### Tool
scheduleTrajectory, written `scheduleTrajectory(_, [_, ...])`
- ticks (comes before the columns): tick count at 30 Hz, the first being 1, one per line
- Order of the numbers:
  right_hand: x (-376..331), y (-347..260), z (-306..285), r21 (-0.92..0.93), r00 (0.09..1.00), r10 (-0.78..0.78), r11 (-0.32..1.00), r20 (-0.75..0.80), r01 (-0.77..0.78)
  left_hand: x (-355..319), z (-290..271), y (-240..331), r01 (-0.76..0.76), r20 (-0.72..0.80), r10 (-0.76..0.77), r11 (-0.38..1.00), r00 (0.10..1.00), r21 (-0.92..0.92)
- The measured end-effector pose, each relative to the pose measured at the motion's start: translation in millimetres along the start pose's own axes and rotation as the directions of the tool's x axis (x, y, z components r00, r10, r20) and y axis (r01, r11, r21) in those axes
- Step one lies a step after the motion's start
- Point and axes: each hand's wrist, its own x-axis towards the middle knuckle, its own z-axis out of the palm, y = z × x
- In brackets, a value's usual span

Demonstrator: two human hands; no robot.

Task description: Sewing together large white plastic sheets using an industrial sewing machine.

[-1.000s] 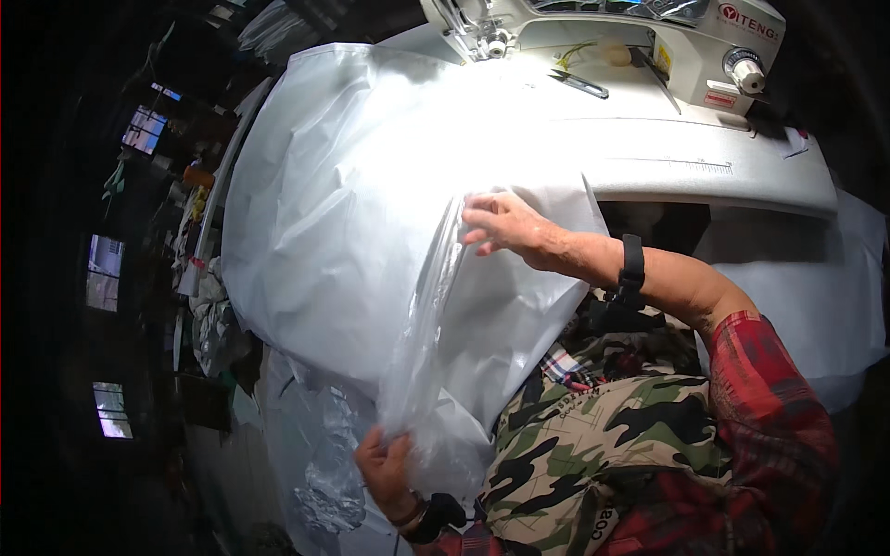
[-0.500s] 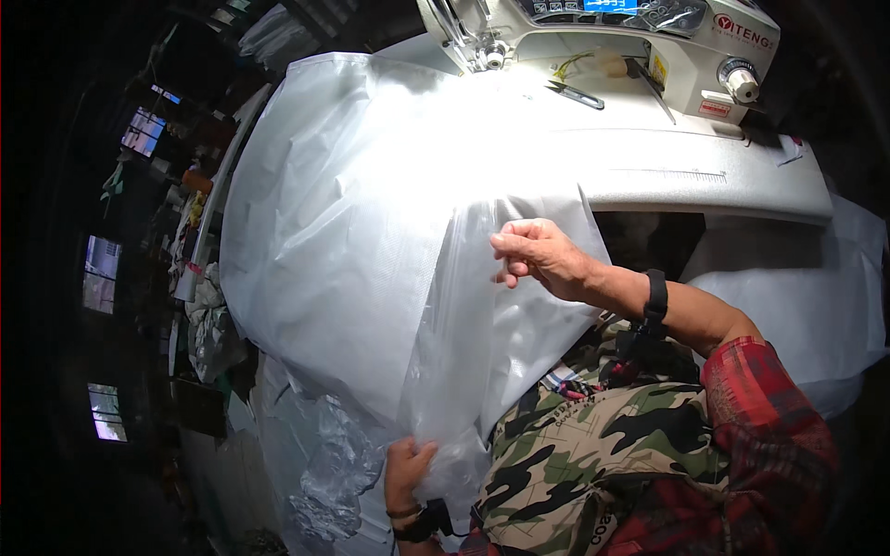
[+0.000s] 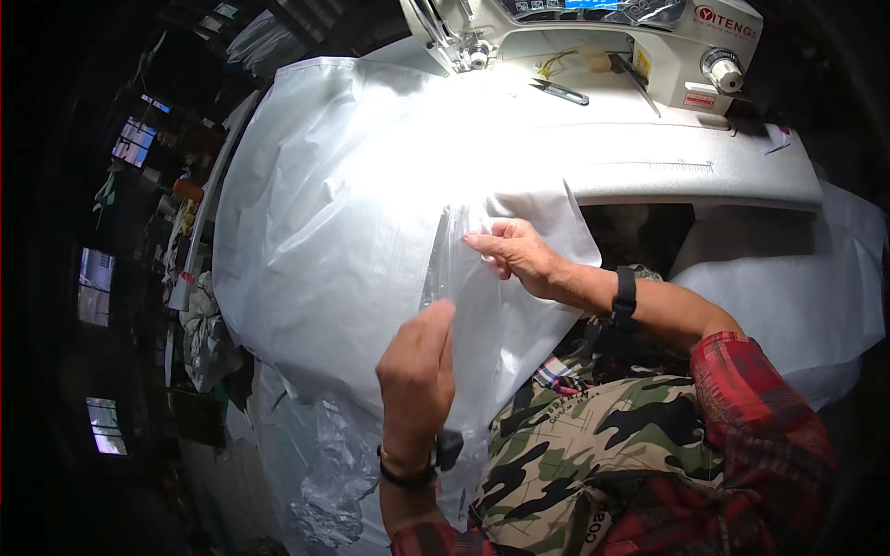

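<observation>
Lying across table [image 3: 705,183]: white sheeting [image 3: 306,232] | sewing machine [image 3: 681,60] beyond | dark room [image 3: 46,213], windows [image 3: 95,285]

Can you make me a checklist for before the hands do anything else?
1. Right hand pinching the clear film: ok, between thumb and finger.
2. Left hand gripping the film: cannot tell, its fingertips are blurred.
3. White sheet smooth: not ok, creased.
4. Small cutting tool away from both hands: ok.
5. Sheet clear of the sewing machine needle: cannot tell, glare.
</observation>
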Motion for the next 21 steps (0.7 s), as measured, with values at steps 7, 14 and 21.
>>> scheduleTrajectory(7, [-34.9, -34.2, 9.7, -0.394, 0.876, -0.444, 0.783, 0.188, 0.481, 33.0, 35.7, 1.9, 0.153, 0.061, -0.147, 0.983, 0.987, -0.099])
scheduleTrajectory(14, [-19.2, -33.1, 2.0, -0.28, 0.893, -0.431, 0.848, 0.131, 0.45, 39.6, 23.0, -25.5, 0.334, 0.053, -0.552, 0.422, 0.832, -0.843])
scheduleTrajectory(21, [27.2, -49.7, -13.0, 0.086, 0.994, -0.08, 0.993, 0.069, 0.074, 75.9, -12.2, -34.5, 0.34, 0.04, -0.63, 0.363, 0.775, -0.867])
